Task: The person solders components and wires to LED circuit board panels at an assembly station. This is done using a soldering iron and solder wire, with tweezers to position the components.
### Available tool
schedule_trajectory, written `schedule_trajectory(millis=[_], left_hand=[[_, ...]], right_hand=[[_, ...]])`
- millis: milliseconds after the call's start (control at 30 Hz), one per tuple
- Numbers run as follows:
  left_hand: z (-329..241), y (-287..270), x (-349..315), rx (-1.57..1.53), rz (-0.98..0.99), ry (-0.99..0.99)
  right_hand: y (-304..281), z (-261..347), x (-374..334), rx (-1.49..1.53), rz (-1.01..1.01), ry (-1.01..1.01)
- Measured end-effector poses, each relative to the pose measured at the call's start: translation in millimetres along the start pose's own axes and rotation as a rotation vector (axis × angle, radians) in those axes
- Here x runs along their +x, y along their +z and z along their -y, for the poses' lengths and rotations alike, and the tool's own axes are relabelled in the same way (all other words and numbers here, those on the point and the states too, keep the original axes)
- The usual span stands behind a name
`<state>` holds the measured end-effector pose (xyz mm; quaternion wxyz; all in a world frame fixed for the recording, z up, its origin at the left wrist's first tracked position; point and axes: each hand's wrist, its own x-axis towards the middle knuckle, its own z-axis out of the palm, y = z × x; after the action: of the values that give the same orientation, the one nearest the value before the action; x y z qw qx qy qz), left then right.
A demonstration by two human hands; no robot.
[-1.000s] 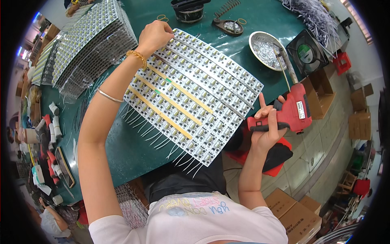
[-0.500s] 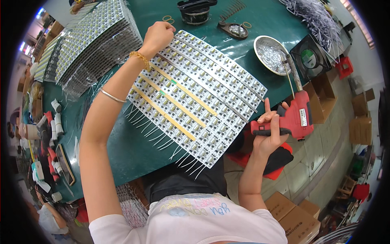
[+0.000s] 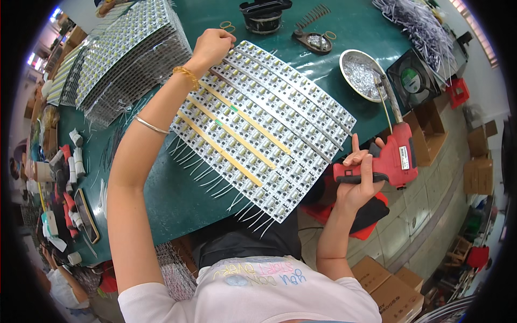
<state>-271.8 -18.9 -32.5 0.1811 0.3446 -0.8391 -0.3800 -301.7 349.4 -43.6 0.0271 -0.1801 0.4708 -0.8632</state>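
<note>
Right hand (image 3: pixel 365 183) grasps the red soldering gun (image 3: pixel 395 148), which I angle clear of the circuit panel (image 3: pixel 264 129); its overhang past the table (image 3: pixel 167 210) needs level support; left hand (image 3: pixel 214 46) meets its corner, closure I cannot tell

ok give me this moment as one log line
left hand: at top corner of white panel | right hand: holding red gun-shaped tool | tool's end: at round bowl
</note>
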Motion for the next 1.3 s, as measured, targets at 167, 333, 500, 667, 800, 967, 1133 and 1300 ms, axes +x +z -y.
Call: schedule_trajectory(millis=[167,333,500,667,800,967,1133,1300], left_hand=[[-8.8,-2.7,-7.6,-0.02,0.007,-0.039],[-10.1,-3.4,-7.6,-0.119,0.03,-0.099],[-3.8,0.1,-4.7,-0.001,-0.062,-0.017],[-9.1,-2.6,-9.3,-0.021,-0.047,-0.055],[-9.8,-3.2,-8.0,-0.131,-0.007,-0.103],[-9.4,-2.8,-9.4,-0.208,0.008,-0.1],[-10.5,-3.6,-10.8,-0.156,-0.02,-0.072],[-17.0,-6.0,-13.9,-0.297,0.005,-0.176]], right_hand=[[3.8,0.7,2.0,0.033,-0.001,0.024],[4.2,1.5,1.1,0.083,0.001,0.023],[6.4,-1.0,0.3,0.031,0.002,0.007],[3.2,0.2,2.1,0.045,0.02,0.022],[3.7,0.2,2.1,0.046,0.022,0.025],[2.2,-0.6,3.2,0.041,0.014,0.02],[4.7,-0.1,3.0,0.026,0.018,0.024],[5.2,1.3,2.8,0.045,-0.003,0.023]])
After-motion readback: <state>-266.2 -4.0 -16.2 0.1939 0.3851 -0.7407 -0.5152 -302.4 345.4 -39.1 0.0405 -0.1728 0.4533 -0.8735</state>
